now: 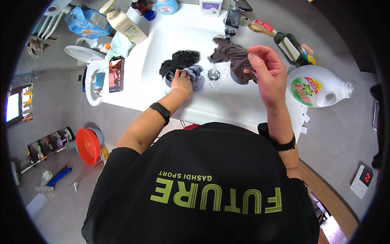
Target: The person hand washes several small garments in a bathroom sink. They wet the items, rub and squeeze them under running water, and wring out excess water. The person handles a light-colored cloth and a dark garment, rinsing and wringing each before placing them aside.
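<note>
My left hand [182, 85] rests on a bundled grey-blue cloth [196, 76] at the left of the white washbasin [170, 39]. Its fingertips lie on the fabric; whether they grip it I cannot tell. Just behind is a crumpled black cloth [182, 61]. Raised at the basin's right, my right hand [269, 73] pinches the edge of a dark brown wet cloth [233, 55] between thumb and fingers. This cloth hangs stretched toward the faucet [233, 21], with a grey part below it. Water splashes around the drain [214, 74] between the two hands.
A large detergent jug [317, 87] lies at the right, near brushes [262, 29]. On the left ledge are a phone [116, 74], a pump bottle [128, 26] and a pale green cloth [119, 45]. A toilet [91, 82] and a red basin [87, 146] stand farther left.
</note>
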Demonstrator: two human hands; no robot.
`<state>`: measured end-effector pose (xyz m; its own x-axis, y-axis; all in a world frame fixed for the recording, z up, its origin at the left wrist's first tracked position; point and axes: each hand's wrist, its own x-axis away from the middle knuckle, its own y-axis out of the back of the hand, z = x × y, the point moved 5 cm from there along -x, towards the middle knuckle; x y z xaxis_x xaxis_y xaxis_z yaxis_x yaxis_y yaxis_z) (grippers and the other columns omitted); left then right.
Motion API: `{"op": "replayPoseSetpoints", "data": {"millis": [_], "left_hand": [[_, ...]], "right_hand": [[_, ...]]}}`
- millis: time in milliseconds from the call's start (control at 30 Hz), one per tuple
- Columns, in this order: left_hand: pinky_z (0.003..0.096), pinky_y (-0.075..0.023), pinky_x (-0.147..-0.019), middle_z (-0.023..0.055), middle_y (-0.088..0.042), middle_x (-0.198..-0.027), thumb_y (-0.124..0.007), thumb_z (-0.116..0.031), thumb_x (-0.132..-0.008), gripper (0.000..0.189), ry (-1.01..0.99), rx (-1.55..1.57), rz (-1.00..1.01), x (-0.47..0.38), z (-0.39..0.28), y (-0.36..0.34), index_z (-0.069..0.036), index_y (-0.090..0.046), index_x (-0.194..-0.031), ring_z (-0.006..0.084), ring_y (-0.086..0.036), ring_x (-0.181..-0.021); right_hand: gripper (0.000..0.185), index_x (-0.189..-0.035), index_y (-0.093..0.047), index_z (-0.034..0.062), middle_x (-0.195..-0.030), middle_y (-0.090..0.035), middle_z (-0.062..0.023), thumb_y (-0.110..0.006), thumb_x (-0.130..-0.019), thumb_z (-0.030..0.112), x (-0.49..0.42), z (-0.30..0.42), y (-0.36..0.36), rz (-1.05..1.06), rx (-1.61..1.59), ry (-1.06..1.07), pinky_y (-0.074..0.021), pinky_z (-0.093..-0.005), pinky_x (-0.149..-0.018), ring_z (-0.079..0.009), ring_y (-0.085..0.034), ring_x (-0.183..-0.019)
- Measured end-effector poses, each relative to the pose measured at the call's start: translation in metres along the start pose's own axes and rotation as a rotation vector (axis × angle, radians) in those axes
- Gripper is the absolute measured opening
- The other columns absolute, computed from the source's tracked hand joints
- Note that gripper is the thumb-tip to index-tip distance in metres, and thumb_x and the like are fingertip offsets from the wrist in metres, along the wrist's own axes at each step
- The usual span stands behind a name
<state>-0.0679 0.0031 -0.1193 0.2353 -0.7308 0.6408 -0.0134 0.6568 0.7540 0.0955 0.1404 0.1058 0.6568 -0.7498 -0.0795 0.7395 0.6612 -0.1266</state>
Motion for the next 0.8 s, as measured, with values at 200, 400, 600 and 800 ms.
{"op": "replayPoseSetpoints", "data": {"millis": [200, 400, 600, 800], "left_hand": [[0.0491, -0.0248, -0.111, 0.0127, -0.046, -0.14, -0.057, -0.03, -0.085, 0.053, -0.103, 0.46, -0.134, 0.017, -0.001, 0.02, -0.004, -0.053, -0.131, 0.0297, -0.041, -0.131], [0.0329, -0.0427, -0.095, 0.0116, -0.058, -0.116, -0.08, -0.025, -0.073, 0.068, -0.431, 1.602, -0.194, 0.026, -0.044, 0.041, -0.002, -0.048, -0.128, 0.0192, -0.055, -0.106], [0.0283, -0.0457, -0.086, 0.0024, -0.065, -0.102, -0.073, -0.017, -0.082, 0.036, -0.256, 2.027, -0.041, 0.033, -0.024, 0.03, -0.003, -0.061, -0.113, 0.0117, -0.058, -0.097], [0.0284, -0.0493, -0.074, 0.0057, -0.067, -0.083, -0.075, -0.031, -0.081, 0.031, -0.035, 1.371, -0.67, 0.062, 0.043, 0.067, -0.002, -0.071, -0.088, 0.0166, -0.062, -0.075]], "right_hand": [[0.018, -0.107, -0.062, 0.0029, -0.094, -0.062, 0.0, -0.06, -0.092, 0.011, -0.001, -0.033, 0.0, -0.034, -0.045, -0.179, -0.0508, -0.0237, -0.069, -0.0058, -0.057, -0.082], [0.017, -0.109, -0.06, 0.0039, -0.097, -0.061, -0.0011, -0.057, -0.093, 0.01, 0.012, -0.083, -0.019, 0.024, -0.291, -0.286, -0.0502, -0.0255, -0.069, -0.0085, -0.058, -0.085], [0.018, -0.107, -0.058, -0.0012, -0.087, -0.057, -0.0026, -0.059, -0.09, 0.004, -0.002, -0.089, 0.024, -0.314, -0.431, -0.256, -0.0534, -0.0275, -0.066, -0.0075, -0.051, -0.064], [0.021, -0.108, -0.058, -0.0024, -0.086, -0.056, -0.0014, -0.061, -0.089, 0.005, 0.001, -0.085, 0.058, -0.382, -0.335, -0.22, -0.0518, -0.0268, -0.065, -0.0061, -0.049, -0.062]]}}
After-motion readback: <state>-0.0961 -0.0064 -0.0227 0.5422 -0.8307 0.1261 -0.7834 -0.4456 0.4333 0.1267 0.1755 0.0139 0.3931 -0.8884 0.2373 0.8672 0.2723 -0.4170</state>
